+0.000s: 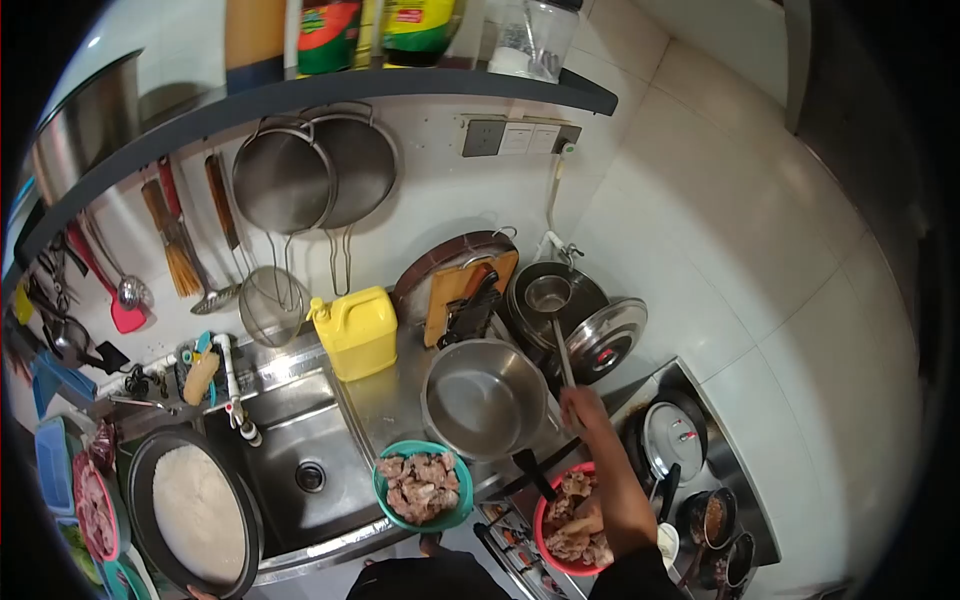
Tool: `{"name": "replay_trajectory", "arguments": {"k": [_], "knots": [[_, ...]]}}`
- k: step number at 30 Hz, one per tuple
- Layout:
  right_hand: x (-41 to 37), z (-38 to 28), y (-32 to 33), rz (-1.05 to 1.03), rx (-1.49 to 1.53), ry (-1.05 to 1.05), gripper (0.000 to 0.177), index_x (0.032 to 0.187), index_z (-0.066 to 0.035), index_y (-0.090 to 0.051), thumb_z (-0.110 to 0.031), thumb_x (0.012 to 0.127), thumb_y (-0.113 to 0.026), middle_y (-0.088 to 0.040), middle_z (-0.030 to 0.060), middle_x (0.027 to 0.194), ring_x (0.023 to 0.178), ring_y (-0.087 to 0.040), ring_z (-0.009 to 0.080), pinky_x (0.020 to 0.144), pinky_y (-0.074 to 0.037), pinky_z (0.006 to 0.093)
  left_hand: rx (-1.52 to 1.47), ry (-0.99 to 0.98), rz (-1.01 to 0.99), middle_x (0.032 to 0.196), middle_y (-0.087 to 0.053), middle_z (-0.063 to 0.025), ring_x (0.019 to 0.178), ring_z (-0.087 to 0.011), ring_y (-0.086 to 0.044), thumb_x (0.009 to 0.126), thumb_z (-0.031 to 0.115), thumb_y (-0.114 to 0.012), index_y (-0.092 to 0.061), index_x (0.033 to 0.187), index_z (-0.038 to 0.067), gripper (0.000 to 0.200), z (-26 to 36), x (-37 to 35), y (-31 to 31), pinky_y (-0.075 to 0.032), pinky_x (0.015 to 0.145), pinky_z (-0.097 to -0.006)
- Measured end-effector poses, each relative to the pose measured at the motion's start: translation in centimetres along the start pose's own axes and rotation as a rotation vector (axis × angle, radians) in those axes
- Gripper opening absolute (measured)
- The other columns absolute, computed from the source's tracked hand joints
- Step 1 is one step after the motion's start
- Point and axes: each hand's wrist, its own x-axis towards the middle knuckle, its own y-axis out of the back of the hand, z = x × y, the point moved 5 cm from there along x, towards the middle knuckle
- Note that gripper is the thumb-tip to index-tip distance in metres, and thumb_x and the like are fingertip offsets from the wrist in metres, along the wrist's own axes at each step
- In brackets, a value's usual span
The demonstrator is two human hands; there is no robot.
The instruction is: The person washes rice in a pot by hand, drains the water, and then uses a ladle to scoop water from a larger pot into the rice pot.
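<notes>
My right hand (pixel 583 410) is wrapped round the long handle of a metal ladle (pixel 562 345). The ladle's round bowl sits over the mouth of a deep dark pot (pixel 595 283) by the wall. A wide steel pot (pixel 485 398) stands just left of that hand. Below my right forearm is a red basin (pixel 542 545) of meat pieces. At the bottom edge, a sliver of my left hand (pixel 200 593) shows beside a black basin (pixel 140 505) of white grains; its fingers are mostly out of frame. A teal basin (pixel 385 505) holds more meat pieces.
A steel sink (pixel 345 425) lies left, beside a yellow jug (pixel 355 335). A lid (pixel 608 342) leans on the deep pot. Chopping boards (pixel 440 290) stand behind. Right is a stove (pixel 510 545) with lidded and small pans. Strainers (pixel 285 180) hang below a shelf (pixel 400 85).
</notes>
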Motion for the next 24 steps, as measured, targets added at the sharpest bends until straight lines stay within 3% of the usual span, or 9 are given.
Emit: {"name": "replay_trajectory", "arguments": {"k": [2,4,7,10,12,14,19,22,24], "knots": [[12.0,2.9,-0.2,0.19,0.014,-0.094,0.012,0.086,0.002,-0.067,-0.009,0.082,-0.065,-0.061,0.0105,0.068,0.052,-0.06,0.0219,0.047,-0.045,0.0345,0.106,-0.052,0.006,0.107,-0.066,-0.0326,0.091,-0.0442,-0.066,0.093,0.04,-0.065,-0.056,0.119,-0.015,0.061,2.4,-1.2,0.1,-0.056,0.077,-0.047],[20.1,3.6,-0.8,0.419,-0.301,-0.173,0.011,0.085,0.001,-0.07,-0.009,0.083,-0.065,-0.067,0.014,0.073,0.059,-0.066,0.0262,0.052,-0.05,0.0361,0.19,-0.091,0.013,0.108,-0.065,-0.0329,0.092,-0.0446,-0.066,0.093,0.041,-0.064,-0.055,0.12,-0.015,0.063,4.4,-2.2,0.4,-0.056,0.078,-0.0472],[24.7,0.8,-1.6,0.484,-0.825,-0.171,0.025,0.094,0.001,-0.073,-0.019,0.083,-0.062,-0.074,0.0209,0.097,0.096,-0.073,0.0321,0.077,-0.056,0.0424,0.281,-0.134,0.02,0.11,-0.064,-0.0333,0.094,-0.0451,-0.065,0.094,0.043,-0.063,-0.055,0.12,-0.016,0.065,7.1,-3.1,0.7,-0.055,0.079,-0.0475],[27.6,0.3,-1.3,0.477,-1.086,-0.137,0.028,0.096,0.002,-0.074,-0.02,0.084,-0.061,-0.074,0.0209,0.093,0.091,-0.074,0.0323,0.074,-0.057,0.0415,0.334,-0.154,0.024,0.111,-0.063,-0.0338,0.096,-0.0456,-0.064,0.094,0.045,-0.062,-0.054,0.121,-0.016,0.067,8.5,-3.6,0.7,-0.054,0.081,-0.0478],[30.7,1.5,-0.6,0.208,-1.093,-0.263,0.027,0.094,0.003,-0.074,-0.02,0.084,-0.061,-0.074,0.02,0.09,0.087,-0.074,0.0308,0.07,-0.057,0.0406,0.357,-0.161,0.026,0.112,-0.063,-0.0341,0.097,-0.046,-0.064,0.094,0.046,-0.061,-0.054,0.121,-0.016,0.068,9.1,-3.6,1.0,-0.054,0.082,-0.048],[33.1,3.2,0.5,0.031,-0.857,-0.35,0.022,0.089,0.002,-0.071,-0.017,0.085,-0.061,-0.072,0.0165,0.084,0.079,-0.072,0.027,0.064,-0.055,0.0376,0.381,-0.172,0.026,0.113,-0.062,-0.0344,0.098,-0.0463,-0.063,0.094,0.047,-0.06,-0.053,0.122,-0.016,0.07,9.6,-3.4,1.1,-0.053,0.083,-0.0482],[35.0,9.2,2.7,-0.163,0.313,-0.418,0.016,0.071,-0.005,-0.059,-0.003,0.086,-0.062,-0.059,0.0012,0.06,0.053,-0.059,0.0114,0.044,-0.049,0.0247,0.408,-0.181,0.02,0.116,-0.061,-0.0352,0.101,-0.0472,-0.062,0.095,0.05,-0.057,-0.052,0.123,-0.017,0.073,9.2,-2.5,1.5,-0.052,0.085,-0.0487],[27.3,5.8,-0.6,0.068,0.803,-0.41,0.028,0.063,-0.012,-0.05,-0.003,0.087,-0.06,-0.048,-0.0017,0.055,0.043,-0.048,0.0067,0.039,-0.041,0.0185,0.412,-0.202,0.008,0.118,-0.06,-0.0356,0.103,-0.0477,-0.061,0.095,0.052,-0.056,-0.052,0.123,-0.017,0.075,9.0,-1.2,1.3,-0.051,0.087,-0.049],[24.9,6.6,-0.8,0.031,0.697,-0.317,0.026,0.065,-0.012,-0.052,-0.006,0.088,-0.061,-0.05,-0.0019,0.057,0.043,-0.048,0.0072,0.039,-0.041,0.0191,0.411,-0.213,-0.006,0.119,-0.059,-0.0359,0.104,-0.048,-0.061,0.095,0.054,-0.055,-0.051,0.124,-0.017,0.077,8.8,-0.3,0.9,-0.051,0.088,-0.0492]]}}
